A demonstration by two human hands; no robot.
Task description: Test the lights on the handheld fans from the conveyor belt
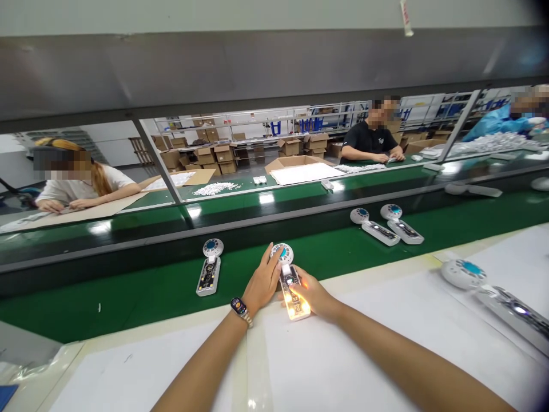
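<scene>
Between my hands is a white device (295, 306) with a round head and a flat body, tilted over the near edge of the green belt. Its round head has a blue centre ringed by dark slots. Yellow-orange lights glow on the exposed circuit board in its body. My right hand (315, 294) is closed around the body's right side, thumb over the board. My left hand (261, 280), wearing a watch (239, 307) at the wrist, grips from the left with its fingers over the round head. Its thumb is mostly hidden.
Similar devices lie on the green belt (141, 297): one to the left (209, 276), two at the right. Another device (514, 309) with a white light rests on the white tabletop (343, 366). Beyond a metal rail, several co-workers sit by white parts (218, 188) and cardboard boxes.
</scene>
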